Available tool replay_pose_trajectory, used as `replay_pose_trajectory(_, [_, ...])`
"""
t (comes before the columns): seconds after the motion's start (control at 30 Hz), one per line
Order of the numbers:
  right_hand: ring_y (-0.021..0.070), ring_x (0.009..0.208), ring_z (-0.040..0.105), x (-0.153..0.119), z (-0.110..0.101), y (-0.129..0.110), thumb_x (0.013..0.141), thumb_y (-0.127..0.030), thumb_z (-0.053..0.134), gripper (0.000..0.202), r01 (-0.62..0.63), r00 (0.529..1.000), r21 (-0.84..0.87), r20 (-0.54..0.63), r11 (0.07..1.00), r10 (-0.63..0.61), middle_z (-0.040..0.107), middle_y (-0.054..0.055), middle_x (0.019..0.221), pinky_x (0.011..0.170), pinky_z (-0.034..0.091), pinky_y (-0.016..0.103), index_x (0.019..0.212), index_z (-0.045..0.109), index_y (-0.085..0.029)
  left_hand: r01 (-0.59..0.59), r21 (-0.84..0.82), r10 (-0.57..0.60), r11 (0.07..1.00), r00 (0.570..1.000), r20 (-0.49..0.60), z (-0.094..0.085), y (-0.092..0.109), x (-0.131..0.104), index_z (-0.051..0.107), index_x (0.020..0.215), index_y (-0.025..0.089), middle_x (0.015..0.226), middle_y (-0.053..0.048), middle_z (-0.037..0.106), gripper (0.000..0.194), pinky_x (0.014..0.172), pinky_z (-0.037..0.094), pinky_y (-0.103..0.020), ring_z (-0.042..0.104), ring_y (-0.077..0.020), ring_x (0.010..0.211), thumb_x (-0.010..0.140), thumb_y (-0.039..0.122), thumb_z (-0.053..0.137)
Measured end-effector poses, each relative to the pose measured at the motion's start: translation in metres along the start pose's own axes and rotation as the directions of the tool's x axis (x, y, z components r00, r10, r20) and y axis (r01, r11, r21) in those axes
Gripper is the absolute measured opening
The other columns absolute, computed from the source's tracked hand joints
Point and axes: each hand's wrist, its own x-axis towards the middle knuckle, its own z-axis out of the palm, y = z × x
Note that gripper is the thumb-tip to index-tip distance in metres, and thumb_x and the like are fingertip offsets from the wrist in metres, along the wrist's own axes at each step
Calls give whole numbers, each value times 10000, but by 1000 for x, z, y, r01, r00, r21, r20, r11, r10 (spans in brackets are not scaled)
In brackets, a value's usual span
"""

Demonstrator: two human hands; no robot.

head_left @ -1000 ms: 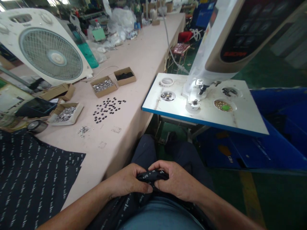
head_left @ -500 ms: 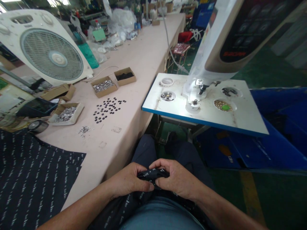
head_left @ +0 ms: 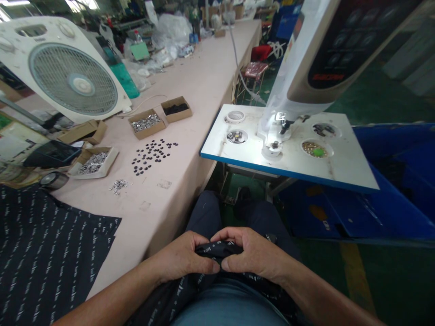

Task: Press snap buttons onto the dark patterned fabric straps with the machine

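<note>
Black fabric with white lettering (head_left: pixel 217 249) lies bunched over the lap. My left hand (head_left: pixel 185 257) grips its edge from the left, thumb on top. From the right, my right hand (head_left: pixel 249 253) pinches the same fabric, its thumb close to the left thumb. Beyond the knees stands a snap-press machine (head_left: pixel 273 131) on a white, blue-edged table (head_left: pixel 244 156). Another piece of the printed black fabric (head_left: pixel 44 253) lies on the long table (head_left: pixel 180 181) at the left.
On the long table are a box fan (head_left: pixel 78 81), a box of metal parts (head_left: pixel 146 123), a box of black parts (head_left: pixel 176 110), a tray of silver parts (head_left: pixel 93 163) and scattered black snaps (head_left: pixel 149 156). Blue bins (head_left: pixel 390 203) stand at the right.
The fingers have shifted slightly on the fabric, and the right hand has moved a little to the right. The view has shifted slightly.
</note>
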Motion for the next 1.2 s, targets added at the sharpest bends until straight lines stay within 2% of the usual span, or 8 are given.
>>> replay_pose_trajectory(0.23, [87, 666, 519, 0, 3, 0, 660, -154, 668, 469, 19, 1000, -77, -19, 997, -21, 667, -22, 849, 598, 376, 189, 1128, 691, -172, 3, -13, -3, 1000, 1000, -3, 0, 1, -1, 620, 713, 102, 611, 32, 472, 315, 527, 237, -219, 348, -72, 560, 650, 348, 807])
replay_pose_trajectory(0.47, [86, 662, 526, 0, 1, -2, 643, -154, 681, 488, -2, 1000, -58, -12, 998, 2, 662, -26, 826, 603, 380, 185, 1130, 697, -170, 11, -37, -10, 999, 1000, 29, -1, 0, 0, 693, 821, 80, 675, 9, 555, 333, 567, 292, -207, 419, -82, 598, 661, 343, 821])
replay_pose_trajectory(0.6, [88, 680, 533, 1, 2, 1, 655, -154, 686, 479, 20, 1000, -70, -9, 997, -21, 668, -23, 848, 609, 387, 180, 1133, 693, -167, 17, -31, -16, 999, 999, 29, -2, -3, 0, 698, 803, 85, 662, 14, 552, 320, 562, 287, -204, 411, -77, 588, 657, 338, 828])
replay_pose_trajectory(0.8, [80, 652, 524, -1, 10, -2, 666, -97, 598, 422, 82, 993, -205, -72, 975, -98, 672, -36, 807, 579, 395, 164, 1061, 722, -179, 0, -53, 2, 999, 999, 39, 1, -5, -1, 705, 821, 77, 670, 9, 551, 329, 573, 294, -207, 409, -80, 592, 668, 346, 818])
replay_pose_trajectory(0.97, [91, 690, 549, 0, 11, -2, 668, -82, 571, 436, 110, 985, -290, -97, 951, -143, 685, -33, 834, 607, 417, 164, 1063, 722, -188, -22, -84, 21, 996, 1000, -17, 4, -5, -1, 673, 778, 83, 658, 16, 507, 338, 568, 259, -216, 377, -81, 599, 673, 375, 808])
replay_pose_trajectory(1.07, [87, 672, 529, 3, 7, 3, 680, -104, 580, 428, 94, 989, -278, -84, 956, -122, 669, -34, 817, 585, 395, 167, 1079, 708, -192, -30, -64, 27, 997, 999, -45, 7, -6, 0, 637, 731, 97, 637, 28, 465, 307, 559, 231, -222, 341, -77, 594, 674, 357, 790])
replay_pose_trajectory(1.2, [79, 645, 498, 5, 1, 8, 683, -128, 619, 429, 44, 996, -169, -70, 985, -57, 642, -32, 790, 558, 356, 171, 1103, 688, -176, -51, -73, 46, 996, 996, -78, 10, -6, 3, 574, 657, 118, 609, 40, 417, 290, 545, 215, -220, 307, -68, 580, 657, 327, 775])
